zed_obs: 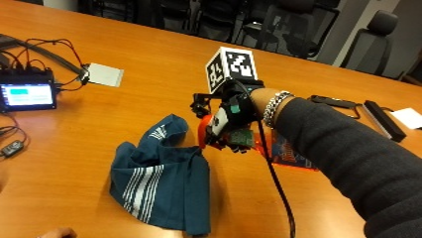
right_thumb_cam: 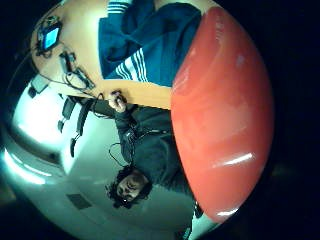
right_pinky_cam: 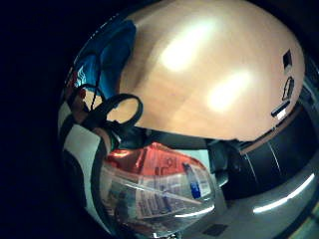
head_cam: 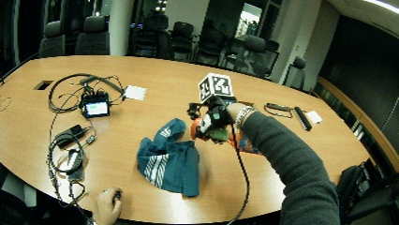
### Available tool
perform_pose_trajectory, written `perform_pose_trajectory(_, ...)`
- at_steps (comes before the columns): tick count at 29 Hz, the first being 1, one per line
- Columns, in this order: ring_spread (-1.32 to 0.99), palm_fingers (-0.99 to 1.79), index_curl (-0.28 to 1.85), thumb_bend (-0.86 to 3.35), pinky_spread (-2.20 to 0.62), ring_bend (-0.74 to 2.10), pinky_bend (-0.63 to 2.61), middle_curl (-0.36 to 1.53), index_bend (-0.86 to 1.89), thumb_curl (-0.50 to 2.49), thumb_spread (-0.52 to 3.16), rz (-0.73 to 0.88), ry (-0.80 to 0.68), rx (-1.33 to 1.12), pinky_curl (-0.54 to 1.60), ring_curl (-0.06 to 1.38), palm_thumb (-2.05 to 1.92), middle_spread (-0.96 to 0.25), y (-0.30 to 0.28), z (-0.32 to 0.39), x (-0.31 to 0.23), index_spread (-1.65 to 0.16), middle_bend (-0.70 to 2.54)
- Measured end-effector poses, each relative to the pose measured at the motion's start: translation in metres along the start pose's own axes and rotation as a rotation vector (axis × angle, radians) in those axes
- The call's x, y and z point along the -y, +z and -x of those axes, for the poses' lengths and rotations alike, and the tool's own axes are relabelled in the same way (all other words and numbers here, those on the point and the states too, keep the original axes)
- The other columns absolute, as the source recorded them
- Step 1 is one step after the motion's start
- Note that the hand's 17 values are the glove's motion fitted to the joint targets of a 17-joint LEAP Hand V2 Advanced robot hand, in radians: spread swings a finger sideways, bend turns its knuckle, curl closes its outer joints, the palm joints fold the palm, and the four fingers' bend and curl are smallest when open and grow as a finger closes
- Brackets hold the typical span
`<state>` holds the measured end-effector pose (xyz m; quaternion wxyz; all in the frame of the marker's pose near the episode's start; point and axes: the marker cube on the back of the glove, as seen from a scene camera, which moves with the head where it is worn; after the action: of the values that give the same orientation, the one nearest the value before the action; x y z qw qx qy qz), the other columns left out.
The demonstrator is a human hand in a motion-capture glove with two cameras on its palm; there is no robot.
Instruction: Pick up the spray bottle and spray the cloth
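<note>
Gloved right hand [zed_obs: 227, 121] gripped the orange spray bottle [zed_obs: 206, 130] at frame centre, fingers curled around it, raised above the wooden counter [zed_obs: 151, 74], its nozzle end beside the crumpled blue striped cloth [zed_obs: 161, 181] lying lower left of centre.

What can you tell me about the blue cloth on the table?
The cloth is dark teal-blue with white stripes and a small white logo. It looks like soft fabric, lying crumpled and partly folded on the wooden table. The gloved right hand, gripping an orange spray bottle, is just above its upper edge.
</note>
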<state>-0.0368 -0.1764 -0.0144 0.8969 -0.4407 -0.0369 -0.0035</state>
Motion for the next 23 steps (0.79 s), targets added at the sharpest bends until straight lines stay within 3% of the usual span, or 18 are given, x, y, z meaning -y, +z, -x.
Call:
perform_pose_trajectory(12,-0.18,1.3,0.42,-0.01,-0.22,0.74,0.49,0.52,0.15,0.4,1.28,0.067,0.014,-0.048,0.38,0.45,0.81,-0.18,0.028,-0.009,0.019,-0.25,0.51)
perform_pose_trajectory(23,-0.18,1.29,0.42,-0.01,-0.22,0.74,0.5,0.52,0.14,0.41,1.29,-0.109,-0.295,0.136,0.38,0.45,0.81,-0.18,0.007,0.018,-0.008,-0.25,0.51)
